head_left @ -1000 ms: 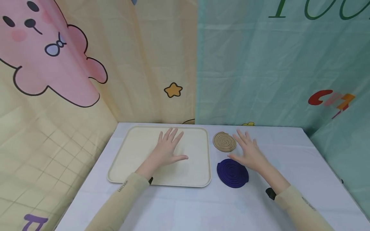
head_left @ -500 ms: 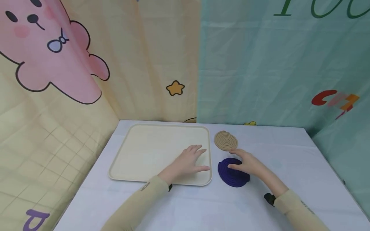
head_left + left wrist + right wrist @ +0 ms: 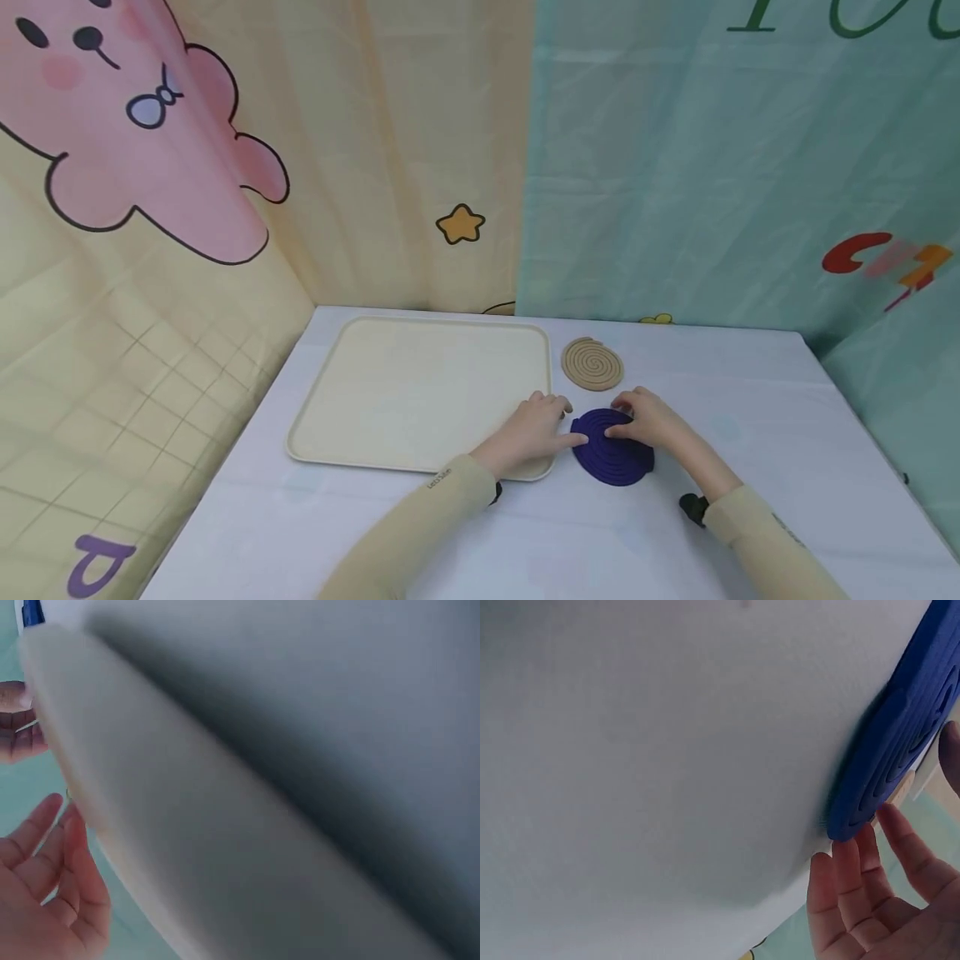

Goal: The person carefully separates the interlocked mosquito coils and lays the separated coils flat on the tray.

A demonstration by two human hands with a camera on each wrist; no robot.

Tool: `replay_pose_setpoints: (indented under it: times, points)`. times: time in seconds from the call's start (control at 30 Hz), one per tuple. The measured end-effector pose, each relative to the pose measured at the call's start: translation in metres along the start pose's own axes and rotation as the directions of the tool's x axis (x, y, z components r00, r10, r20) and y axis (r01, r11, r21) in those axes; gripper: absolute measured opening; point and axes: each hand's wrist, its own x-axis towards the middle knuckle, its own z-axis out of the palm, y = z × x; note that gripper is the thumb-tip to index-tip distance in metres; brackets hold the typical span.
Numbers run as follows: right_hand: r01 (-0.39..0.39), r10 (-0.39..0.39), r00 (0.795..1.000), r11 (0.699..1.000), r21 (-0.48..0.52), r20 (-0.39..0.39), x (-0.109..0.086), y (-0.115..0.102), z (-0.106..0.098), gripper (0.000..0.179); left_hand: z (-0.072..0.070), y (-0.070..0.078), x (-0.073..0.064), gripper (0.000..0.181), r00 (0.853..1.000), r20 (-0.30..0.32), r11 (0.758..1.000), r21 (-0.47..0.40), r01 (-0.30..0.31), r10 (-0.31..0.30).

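Note:
A flat purple spiral mat [image 3: 617, 462], wound like a cord, lies on the table right of the tray. My left hand [image 3: 531, 429] is over the tray's right edge, thumb tip at the mat's left rim and fingers bent beyond it. My right hand [image 3: 654, 419] is at the mat's far right side, with the thumb over its top and the fingers by the far rim. In the right wrist view, the right fingertips [image 3: 845, 851] are right at the rim of the blue-looking mat [image 3: 885, 750], the thumb apart from them. The left wrist view shows loosely bent left fingers [image 3: 79, 862].
A cream rectangular tray [image 3: 420, 400] lies on the left of the white-covered table [image 3: 555, 550]. Behind the purple mat is a smaller beige spiral mat [image 3: 592, 364]. Printed curtains [image 3: 405, 167] stand close behind the table and along its sides.
My left hand has moved right across the tray to the purple mat's left rim. My right hand has come down to the mat, its spread fingers drawing in. Both mats lie where they were.

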Motion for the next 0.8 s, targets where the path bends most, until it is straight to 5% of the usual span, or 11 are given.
replay_pose_setpoints:
  times: [0.2, 0.43, 0.8]
  points:
    - [-0.060, 0.059, 0.997, 0.998, 0.028, 0.049, 0.001, 0.002, -0.003, 0.053, 0.013, 0.010, 0.011, 0.058, 0.997, -0.049, 0.990, 0.123, 0.073, -0.067]
    - [-0.091, 0.083, 0.993, 0.992, 0.086, 0.087, 0.006, 0.007, 0.000, 0.056, 0.021, 0.018, 0.013, 0.066, 0.996, -0.078, 0.951, 0.303, 0.066, -0.044]
    - [-0.170, 0.153, 0.979, 0.977, 0.129, 0.132, 0.007, 0.006, -0.004, 0.059, 0.021, 0.021, 0.009, 0.068, 0.994, -0.087, 0.936, 0.341, 0.088, -0.062]
